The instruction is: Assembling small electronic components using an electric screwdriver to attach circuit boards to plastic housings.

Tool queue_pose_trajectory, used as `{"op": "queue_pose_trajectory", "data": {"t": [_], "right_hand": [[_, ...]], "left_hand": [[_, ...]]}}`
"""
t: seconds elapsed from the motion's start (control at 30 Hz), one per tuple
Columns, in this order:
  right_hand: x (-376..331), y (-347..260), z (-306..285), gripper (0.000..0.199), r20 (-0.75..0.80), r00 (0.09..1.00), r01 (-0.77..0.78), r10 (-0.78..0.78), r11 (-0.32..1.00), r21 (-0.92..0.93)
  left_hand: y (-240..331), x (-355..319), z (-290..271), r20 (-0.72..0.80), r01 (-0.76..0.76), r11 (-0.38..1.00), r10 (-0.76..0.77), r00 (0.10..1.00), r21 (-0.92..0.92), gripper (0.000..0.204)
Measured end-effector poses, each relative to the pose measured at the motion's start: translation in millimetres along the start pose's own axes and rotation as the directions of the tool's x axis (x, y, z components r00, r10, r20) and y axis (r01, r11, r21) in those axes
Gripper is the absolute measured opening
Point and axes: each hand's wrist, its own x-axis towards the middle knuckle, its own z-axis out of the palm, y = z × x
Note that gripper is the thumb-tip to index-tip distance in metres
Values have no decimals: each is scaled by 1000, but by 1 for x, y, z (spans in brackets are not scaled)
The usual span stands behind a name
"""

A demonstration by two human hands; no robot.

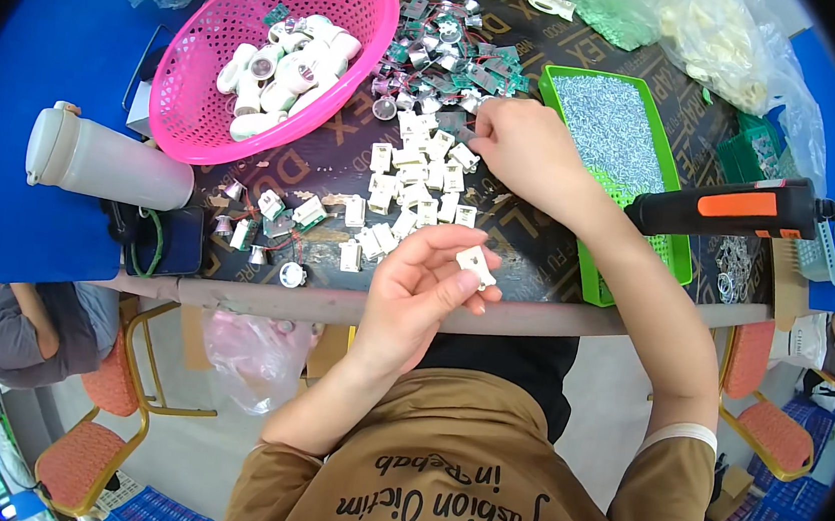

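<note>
My left hand [425, 286] is near the table's front edge, its thumb and fingers closed on a small white plastic housing [475, 265]. Farther off, my right hand [529, 151] reaches to the near edge of a pile of green circuit boards [457, 58] with red wires and silvery reflector cups. Its fingers are curled together, and whatever lies between them is hidden. Between the hands is a heap of similar white plastic housings [416, 175]. Several wired boards with reflector cups [278, 222] lie left of that heap.
A pink basket [180, 97] of white casings stands far left, near a white flask [111, 159]. At right, a green tray [662, 143] holds small silvery pieces. A black-and-orange electric screwdriver [724, 207] lies across it. A person [38, 335] sits at left.
</note>
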Motion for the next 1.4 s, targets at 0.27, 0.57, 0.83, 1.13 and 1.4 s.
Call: {"op": "queue_pose_trajectory", "data": {"t": [0.27,0.57,0.83,1.13,1.4], "right_hand": [[-67,-27,-51,10,-413,910,200,19,853,481],[-121,-27,-40,15,-229,974,227,3,95,969],[-136,-32,-33,23,-233,966,214,112,159,964],[-139,-39,-31,18,-221,950,194,223,136,972],[-134,-42,-25,14,-234,912,194,337,146,970]], "left_hand": [[22,2,-2,44,-247,941,243,969,231,25],[41,1,40,67,-292,910,285,956,294,40],[28,12,39,0,-204,914,218,976,351,36],[17,17,33,109,-301,875,281,953,378,32],[20,13,41,125,-304,730,290,949,612,30]]}}
